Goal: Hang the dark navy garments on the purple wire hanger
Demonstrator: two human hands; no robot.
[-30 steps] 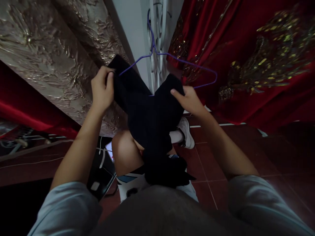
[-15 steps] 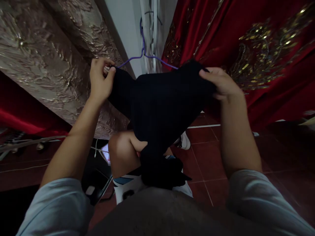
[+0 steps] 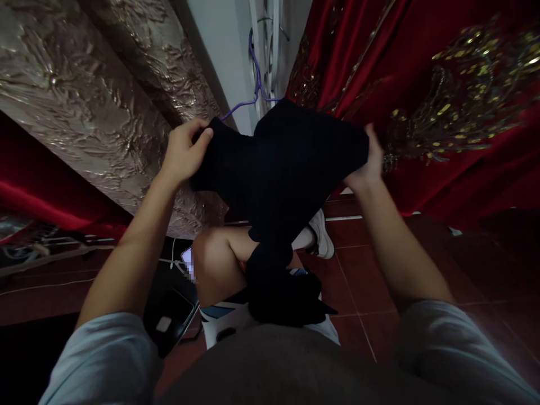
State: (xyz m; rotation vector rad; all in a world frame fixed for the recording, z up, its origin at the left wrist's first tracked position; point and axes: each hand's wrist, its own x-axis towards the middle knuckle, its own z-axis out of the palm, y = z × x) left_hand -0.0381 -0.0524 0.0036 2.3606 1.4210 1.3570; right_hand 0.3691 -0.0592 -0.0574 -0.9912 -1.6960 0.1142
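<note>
A black garment is draped over a purple wire hanger, whose hook rises toward a white frame above. My left hand pinches the garment's left shoulder edge, fingers closed on the cloth. At the right shoulder, my right hand grips the fabric, its fingers mostly hidden behind the cloth. The garment's lower part hangs down onto my lap, over my bare knee.
Gold embossed fabric hangs at the left and red cloth with gold embroidery at the right. Below are dark red floor tiles, a white shoe, and a black device with a cable at the lower left.
The garment has been pulled across the hanger, covering its right arm. My right hand moved from the middle out to the right shoulder; the left hand stayed at the left edge.
</note>
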